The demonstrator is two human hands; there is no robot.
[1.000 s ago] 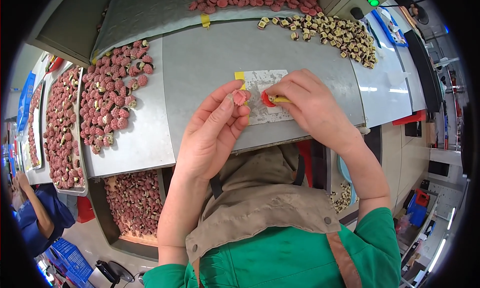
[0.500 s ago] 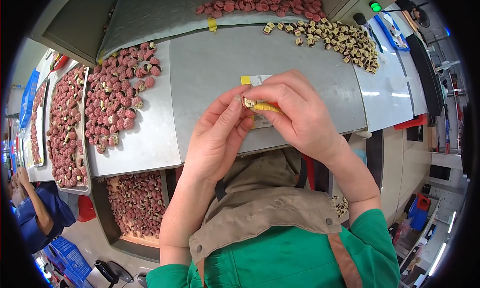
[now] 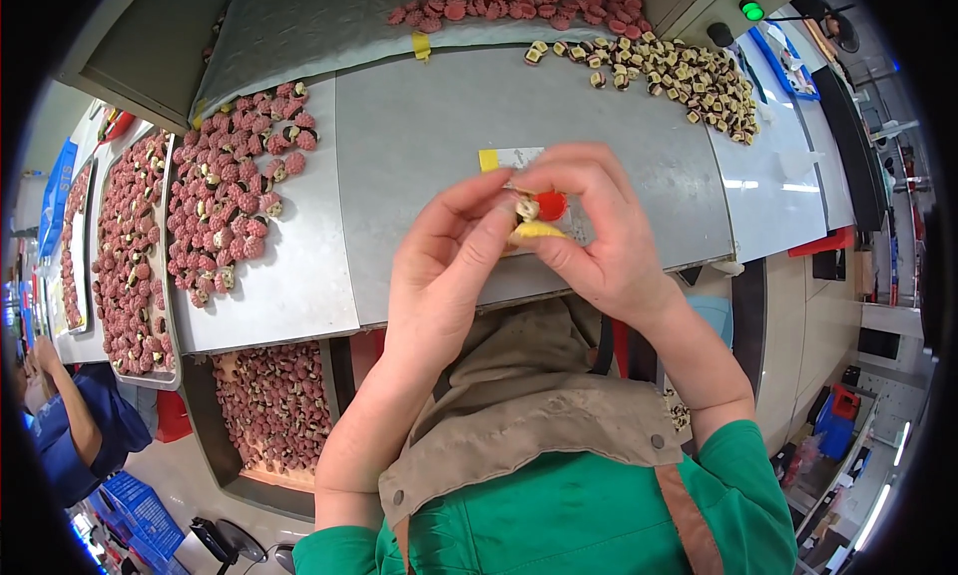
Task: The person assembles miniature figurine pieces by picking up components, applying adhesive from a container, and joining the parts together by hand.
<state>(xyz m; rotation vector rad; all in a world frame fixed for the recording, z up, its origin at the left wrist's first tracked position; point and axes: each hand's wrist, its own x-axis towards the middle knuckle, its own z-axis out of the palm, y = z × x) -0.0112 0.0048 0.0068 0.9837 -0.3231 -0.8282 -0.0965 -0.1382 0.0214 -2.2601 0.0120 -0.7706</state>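
With the left hand (image 3: 444, 261), pinching a small cream-and-dark piece (image 3: 526, 209) between thumb and fingertips, over the white mat (image 3: 520, 158). With the right hand (image 3: 611, 241), bending thumb and index finger round the same piece from the right side of the mat; cannot tell whether gripping it or only steadying it. At the right thumb, also over the mat, a bright yellow strip (image 3: 539, 232); cannot tell whether held or worn. Behind the fingers, in front of the mat's pale surface, a rounded red thing (image 3: 551, 207), partly hidden.

Well along, judging by the piles: left of the mat, a broad spread of joined-looking pieces (image 3: 220, 211), pink and knobbly like berries, with cream and dark parts showing; farther left of it, more of these in a shallow metal tray (image 3: 150, 380); lower than the mat and to its left, many more in a dark-walled box (image 3: 257, 495). Still plenty left, apparently: beyond the mat, hollow pink shells (image 3: 519, 1) with frilled rims, heaped on a dull, wrinkled sheet (image 3: 289, 51); beyond it to the right, loose squarish cream-and-dark blocks (image 3: 679, 71). Under the mat, the smooth grey desk (image 3: 429, 106). Between the fingers, probably mid-joining; no pink shell clearly visible there.
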